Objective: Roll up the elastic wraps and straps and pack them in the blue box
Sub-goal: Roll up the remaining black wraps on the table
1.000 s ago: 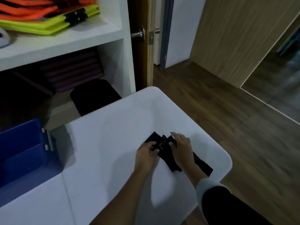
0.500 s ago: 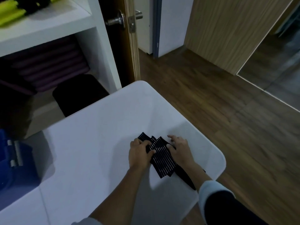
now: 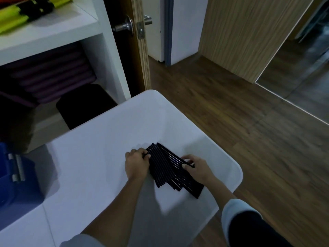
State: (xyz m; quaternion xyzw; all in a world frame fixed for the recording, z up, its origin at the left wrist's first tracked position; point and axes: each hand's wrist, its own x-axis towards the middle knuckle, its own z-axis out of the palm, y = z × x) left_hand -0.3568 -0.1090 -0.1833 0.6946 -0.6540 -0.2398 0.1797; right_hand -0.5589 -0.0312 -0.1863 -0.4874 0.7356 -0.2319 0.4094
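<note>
Right now the wrap lies flat on the table, near its R corner, directly btw the two hands. Its long axis runs diag.: the far end is up-left beside the L hand, the near end down-right, below the R hand and close to the table edge. The ribs follow the same line.

L hand has its fingers curled onto the wrap's left edge near the far end, pinching it. R hand pinches the opposite edge w/ thumb and fingertips, a bit nearer the person. So both hands flank the width, not the ends.

Judgement: a roll must start at one end and travel along that diag. axis. The far end is closest to L hand's fingers, so it's the likelier start, w/ R hand sliding up to match. The near end looks layered or folded; can't tell which.

Box sits well apart at far left, so the L arm is nearer for packing.
</note>
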